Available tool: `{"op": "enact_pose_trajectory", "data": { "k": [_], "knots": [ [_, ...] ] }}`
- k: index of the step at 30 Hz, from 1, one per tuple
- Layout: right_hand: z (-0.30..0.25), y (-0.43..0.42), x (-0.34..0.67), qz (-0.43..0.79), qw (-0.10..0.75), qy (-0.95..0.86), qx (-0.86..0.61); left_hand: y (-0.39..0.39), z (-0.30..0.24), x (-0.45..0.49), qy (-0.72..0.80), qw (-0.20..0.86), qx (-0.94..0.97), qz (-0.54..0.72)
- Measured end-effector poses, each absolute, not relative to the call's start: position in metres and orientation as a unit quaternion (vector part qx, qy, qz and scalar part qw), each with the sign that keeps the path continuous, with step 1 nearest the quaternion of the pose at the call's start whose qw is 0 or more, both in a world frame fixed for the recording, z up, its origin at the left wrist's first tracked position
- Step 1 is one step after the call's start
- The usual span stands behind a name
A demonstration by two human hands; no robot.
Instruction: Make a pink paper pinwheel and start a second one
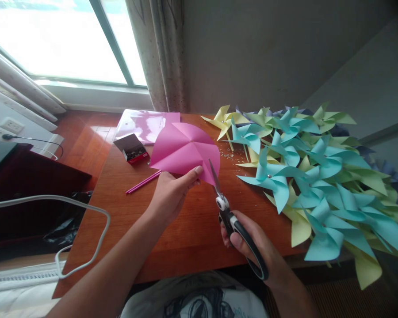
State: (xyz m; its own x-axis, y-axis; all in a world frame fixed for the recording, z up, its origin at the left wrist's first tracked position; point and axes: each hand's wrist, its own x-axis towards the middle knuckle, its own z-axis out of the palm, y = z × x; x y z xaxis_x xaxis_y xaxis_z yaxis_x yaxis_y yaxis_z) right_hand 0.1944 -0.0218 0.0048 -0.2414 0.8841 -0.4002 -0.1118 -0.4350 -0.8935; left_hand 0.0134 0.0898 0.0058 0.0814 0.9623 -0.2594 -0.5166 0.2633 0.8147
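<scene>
Scissors (223, 206) and a pink sheet (185, 148) above a wooden worktop (192, 229).
The left hand (170, 192) pinches the creased sheet's near edge; the right hand (248, 236) grips the scissors, blades at the sheet's right corner, though whether they bite the paper is hard to tell. Turquoise pinwheels (268, 176) lie to the right, a small open box (132, 152) to the left.

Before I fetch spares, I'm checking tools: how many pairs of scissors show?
1: the scissors in the right hand, one blade showing against the pink paper. Others could be hidden under the pinwheels.
</scene>
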Motion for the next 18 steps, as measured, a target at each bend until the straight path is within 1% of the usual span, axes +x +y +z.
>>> {"op": "enact_pose_trajectory", "data": {
  "k": [18],
  "knots": [
    [0.0051, -0.0228, 0.1945, 0.686, 0.354, -0.389, -0.503, 0.0898, 0.0016, 0.0134, 0.412, 0.670, 0.320, 0.529]
  ]
}}
